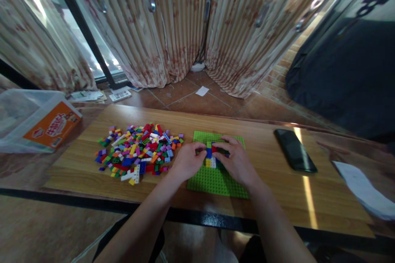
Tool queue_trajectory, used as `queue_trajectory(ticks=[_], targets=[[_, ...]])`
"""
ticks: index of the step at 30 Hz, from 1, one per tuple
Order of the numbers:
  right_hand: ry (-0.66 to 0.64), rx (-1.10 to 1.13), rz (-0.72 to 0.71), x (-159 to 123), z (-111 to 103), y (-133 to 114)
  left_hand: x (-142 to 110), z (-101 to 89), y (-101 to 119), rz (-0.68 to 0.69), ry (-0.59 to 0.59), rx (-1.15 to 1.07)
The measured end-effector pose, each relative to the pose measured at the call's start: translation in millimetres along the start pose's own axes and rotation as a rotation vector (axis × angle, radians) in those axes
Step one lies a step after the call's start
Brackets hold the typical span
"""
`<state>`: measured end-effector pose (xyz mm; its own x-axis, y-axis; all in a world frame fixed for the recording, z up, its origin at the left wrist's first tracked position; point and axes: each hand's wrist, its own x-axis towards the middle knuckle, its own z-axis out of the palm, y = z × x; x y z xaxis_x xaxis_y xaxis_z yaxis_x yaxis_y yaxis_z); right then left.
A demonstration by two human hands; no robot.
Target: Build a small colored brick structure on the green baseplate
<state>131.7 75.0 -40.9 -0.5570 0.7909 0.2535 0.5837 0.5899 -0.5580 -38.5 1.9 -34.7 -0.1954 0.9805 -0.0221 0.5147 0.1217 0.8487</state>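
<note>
A green studded baseplate lies on the table in front of me. On its upper middle sits a small cluster of toy bricks: a light green one, a blue one, a yellow one and a white one. My left hand is at the cluster's left side, thumb and forefinger curled together; anything between them is hidden. From the right, my right hand has its thumb and forefinger closed about a red brick at the cluster's edge. Its other fingers bend over the plate.
A wide pile of loose coloured bricks spreads left of the plate. A clear plastic box with an orange label stands at the far left. To the right lie a black phone and white paper. Curtains hang beyond the table.
</note>
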Motion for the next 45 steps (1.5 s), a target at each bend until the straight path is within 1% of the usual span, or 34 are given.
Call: queue_trajectory(ticks=[6,11,19,25,28,32,35,38,45], targets=[[-0.008,0.092,0.039,0,-1,2,-2,-0.8,3,-0.013,0.008,0.014],[0.035,0.148,0.072,2,-3,3,-3,-0.4,5,-0.028,-0.004,0.037],[0.118,0.102,0.163,6,11,-2,-6,-0.8,13,-0.060,-0.019,0.094],[0.136,0.092,0.169,6,18,0,-8,-1.5,17,-0.059,-0.040,0.129],[0.147,0.100,0.169,5,20,3,-9,0.3,17,-0.061,-0.030,0.134],[0.138,0.108,0.175,7,21,6,-9,2.8,17,-0.073,-0.001,0.159],[0.130,0.099,0.182,8,21,6,-10,3.0,18,-0.056,-0.008,0.185],[0.122,0.078,0.193,8,21,3,-10,2.7,20,-0.046,-0.024,0.206],[0.100,0.028,0.221,5,20,-5,-11,3.8,19,-0.060,0.001,0.194]])
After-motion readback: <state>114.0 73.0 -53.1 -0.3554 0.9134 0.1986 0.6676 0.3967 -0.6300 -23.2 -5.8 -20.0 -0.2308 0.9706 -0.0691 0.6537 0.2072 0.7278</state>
